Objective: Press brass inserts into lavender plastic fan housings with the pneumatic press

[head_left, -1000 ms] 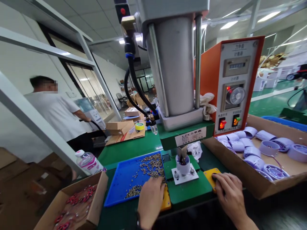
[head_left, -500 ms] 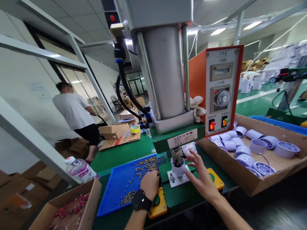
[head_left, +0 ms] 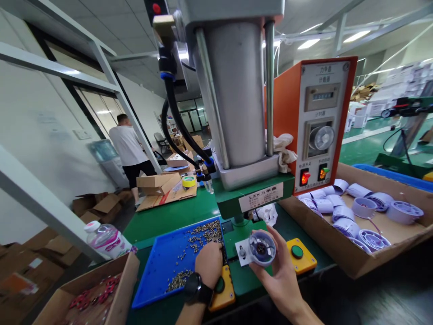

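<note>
Once the round white plastic cup (head_left: 262, 248) got lifted, grasped by the right hand (head_left: 281, 273), the grey metal press (head_left: 237, 95) seemed freed; left hand (head_left: 209, 264): grip couldn't be told.

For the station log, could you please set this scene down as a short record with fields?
Right hand: holds a round part beside the white plate
Left hand: at the right side of the blue tray, fingertips hidden
Tray contents: scattered metal bits
Press: grey cylinder, left of the orange control box
Right carton: white parts
Left carton: red parts
Background: a person near the wall
</note>
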A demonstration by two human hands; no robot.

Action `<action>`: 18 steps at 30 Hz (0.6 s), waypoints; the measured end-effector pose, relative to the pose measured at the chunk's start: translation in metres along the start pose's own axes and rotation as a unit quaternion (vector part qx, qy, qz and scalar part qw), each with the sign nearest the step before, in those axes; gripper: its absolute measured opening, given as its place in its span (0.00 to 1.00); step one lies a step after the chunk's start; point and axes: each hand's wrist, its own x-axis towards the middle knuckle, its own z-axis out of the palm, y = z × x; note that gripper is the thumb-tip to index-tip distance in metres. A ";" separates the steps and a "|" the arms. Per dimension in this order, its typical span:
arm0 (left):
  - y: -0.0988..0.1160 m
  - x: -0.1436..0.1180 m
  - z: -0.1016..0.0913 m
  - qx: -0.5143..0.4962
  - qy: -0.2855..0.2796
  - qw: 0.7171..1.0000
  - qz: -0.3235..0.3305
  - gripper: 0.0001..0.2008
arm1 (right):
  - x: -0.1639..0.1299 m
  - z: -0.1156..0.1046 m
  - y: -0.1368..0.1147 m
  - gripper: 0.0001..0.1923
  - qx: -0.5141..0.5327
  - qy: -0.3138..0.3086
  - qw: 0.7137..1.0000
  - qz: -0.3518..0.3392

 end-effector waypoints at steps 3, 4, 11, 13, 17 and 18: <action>0.001 0.000 0.000 0.000 0.000 1.000 0.003 0.15 | -0.024 -0.009 0.006 0.40 -0.037 -0.005 0.999 -0.023; 0.001 0.000 0.000 0.001 0.001 1.000 0.003 0.16 | -0.035 -0.012 0.012 0.40 -0.061 -0.029 0.997 -0.035; 0.003 0.002 -0.002 0.011 0.000 1.000 0.007 0.18 | -0.091 -0.021 0.092 0.27 -0.383 -0.397 0.812 0.190; 0.002 0.003 -0.003 0.007 -0.001 1.000 0.017 0.18 | -0.084 -0.029 0.106 0.22 -0.442 -0.351 0.788 0.245; -0.006 0.013 -0.002 -0.004 -0.004 0.999 0.031 0.18 | -0.064 -0.049 0.105 0.13 -0.458 -0.308 0.797 0.245; -0.008 0.016 -0.001 -0.007 -0.004 0.999 0.034 0.18 | -0.061 -0.054 0.098 0.11 -0.449 -0.309 0.806 0.230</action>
